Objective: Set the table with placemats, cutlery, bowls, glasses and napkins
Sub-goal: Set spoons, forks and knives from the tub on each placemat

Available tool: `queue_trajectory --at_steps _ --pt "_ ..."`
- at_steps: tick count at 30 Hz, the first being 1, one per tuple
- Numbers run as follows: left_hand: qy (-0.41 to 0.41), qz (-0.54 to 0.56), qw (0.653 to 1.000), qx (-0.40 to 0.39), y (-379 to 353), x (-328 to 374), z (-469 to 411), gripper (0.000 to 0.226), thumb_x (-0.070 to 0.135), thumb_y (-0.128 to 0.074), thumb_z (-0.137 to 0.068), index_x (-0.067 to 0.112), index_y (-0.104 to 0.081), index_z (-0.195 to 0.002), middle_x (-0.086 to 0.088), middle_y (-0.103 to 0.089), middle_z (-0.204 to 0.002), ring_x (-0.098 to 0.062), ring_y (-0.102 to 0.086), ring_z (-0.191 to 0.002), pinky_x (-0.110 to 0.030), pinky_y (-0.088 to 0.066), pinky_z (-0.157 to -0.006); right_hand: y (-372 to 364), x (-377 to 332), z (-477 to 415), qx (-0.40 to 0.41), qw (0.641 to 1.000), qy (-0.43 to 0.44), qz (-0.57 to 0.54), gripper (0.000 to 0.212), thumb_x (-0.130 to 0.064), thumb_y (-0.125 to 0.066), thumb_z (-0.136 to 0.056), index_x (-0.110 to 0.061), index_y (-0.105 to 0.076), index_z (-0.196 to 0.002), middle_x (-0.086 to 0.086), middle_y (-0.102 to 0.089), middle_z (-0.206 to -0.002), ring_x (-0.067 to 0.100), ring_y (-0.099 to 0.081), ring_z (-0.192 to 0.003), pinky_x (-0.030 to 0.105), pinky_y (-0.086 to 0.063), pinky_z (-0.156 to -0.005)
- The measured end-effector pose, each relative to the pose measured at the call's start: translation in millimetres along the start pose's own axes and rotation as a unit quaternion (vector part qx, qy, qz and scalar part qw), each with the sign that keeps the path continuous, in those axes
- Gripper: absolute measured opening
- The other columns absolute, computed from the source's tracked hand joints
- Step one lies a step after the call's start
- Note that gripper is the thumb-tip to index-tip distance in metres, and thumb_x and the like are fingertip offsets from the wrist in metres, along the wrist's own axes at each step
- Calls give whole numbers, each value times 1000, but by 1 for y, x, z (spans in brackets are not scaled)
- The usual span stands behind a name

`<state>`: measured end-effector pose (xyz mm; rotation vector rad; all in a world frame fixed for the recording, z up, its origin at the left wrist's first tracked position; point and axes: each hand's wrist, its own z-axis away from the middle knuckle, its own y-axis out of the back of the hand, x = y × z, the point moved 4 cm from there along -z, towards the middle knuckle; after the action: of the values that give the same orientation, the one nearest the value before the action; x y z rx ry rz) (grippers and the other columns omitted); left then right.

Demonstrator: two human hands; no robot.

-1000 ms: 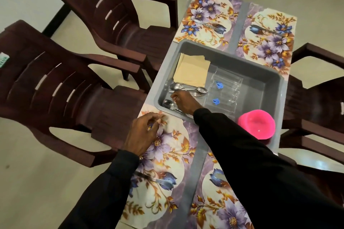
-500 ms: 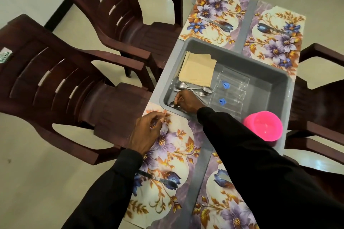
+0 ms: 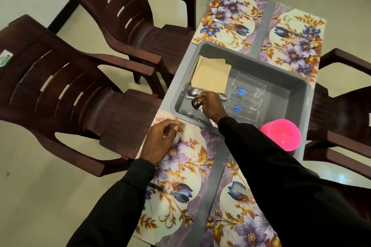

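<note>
Pinching a shiny steel spoon (image 3: 195,103) between curled fingertips, the right hand (image 3: 210,106) reaches inside the grey plastic tub (image 3: 281,78), with a steel fork (image 3: 186,114) just beneath it, beige paper napkins (image 3: 210,75) beyond and clear glasses (image 3: 247,96) to its right. The left hand (image 3: 160,142) rests, fingers curled, on the floral placemat (image 3: 180,166) just outside the tub; whether it grips anything I cannot tell. A pink plastic bowl (image 3: 281,136) sits right of the right forearm.

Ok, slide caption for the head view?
Right hand grips a spoon in the grey tray; left hand rests on a floral placemat.
</note>
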<state>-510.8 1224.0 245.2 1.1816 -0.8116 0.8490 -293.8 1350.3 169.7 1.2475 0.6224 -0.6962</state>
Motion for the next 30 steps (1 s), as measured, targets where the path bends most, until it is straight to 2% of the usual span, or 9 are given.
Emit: queue_trajectory --at_steps 2,5,8,11,14,17,23,26,30 --pt "-1 5 1000 -3 -3 0 0 17 10 -64 -99 14 -76 -111 7 -77 -106 -11 -72 -100 -36 -59 -93 3 0 1 3 1000 -19 -17 26 5 -45 -86 -4 -69 -92 9 -71 -90 22 -65 -87 31 -53 -77" --pt "-5 7 1000 -7 -6 1 -1 17 12 -64 -100 14 -75 -112 5 -77 -105 -13 -72 -101 -39 -60 -93 11 -4 4 -8 998 -41 -46 26 13 -44 -86 -2 -63 -96 6 -64 -84 15 -59 -78 10 -46 -60" --pt "4 19 1000 -2 -9 3 -2 17 10 -64 -100 12 -75 -112 4 -77 -105 -14 -72 -101 -39 -59 -94 14 -3 8 -50 996 -56 -40 27 18 -47 -87 0 -64 -98 3 -62 -81 11 -59 -74 13 -49 -51" --pt "8 31 999 1 -12 7 -2 17 7 -64 -99 10 -76 -111 4 -77 -104 -11 -72 -99 -35 -59 -94 15 4 9 -72 996 -56 -5 22 14 -50 -89 0 -67 -93 12 -66 -89 22 -62 -81 27 -59 -61" --pt "11 36 999 -8 -15 10 -2 17 8 -63 -100 10 -75 -111 3 -77 -106 -12 -72 -101 -33 -59 -95 10 11 10 -117 991 -55 26 22 13 -47 -93 8 -67 -100 13 -62 -88 20 -56 -80 39 -52 -69" --pt "11 32 999 -7 -16 10 -2 17 11 -63 -101 10 -76 -112 2 -77 -105 -13 -72 -101 -34 -59 -95 6 18 15 -134 987 -49 69 24 12 -47 -89 0 -69 -94 12 -67 -86 22 -61 -80 34 -48 -71" --pt "13 35 999 -9 -18 12 -3 17 10 -63 -101 12 -76 -111 5 -77 -105 -10 -72 -101 -32 -59 -94 10 15 15 -69 995 -4 66 20 9 -56 -87 -3 -69 -95 12 -72 -97 22 -64 -90 37 -54 -81" --pt "9 26 1000 -12 -18 10 -2 17 10 -63 -101 13 -76 -110 6 -77 -104 -11 -72 -100 -34 -59 -93 10 14 10 -34 997 10 72 30 13 -54 -84 -6 -69 -102 13 -72 -100 25 -65 -93 43 -55 -85" --pt "10 21 1000 -17 -16 3 -2 18 8 -61 -100 15 -76 -110 7 -77 -103 -13 -72 -100 -39 -60 -92 5 2 17 4 985 74 158 39 12 -54 -85 -5 -66 -118 18 -67 -117 33 -58 -111 45 -50 -94"
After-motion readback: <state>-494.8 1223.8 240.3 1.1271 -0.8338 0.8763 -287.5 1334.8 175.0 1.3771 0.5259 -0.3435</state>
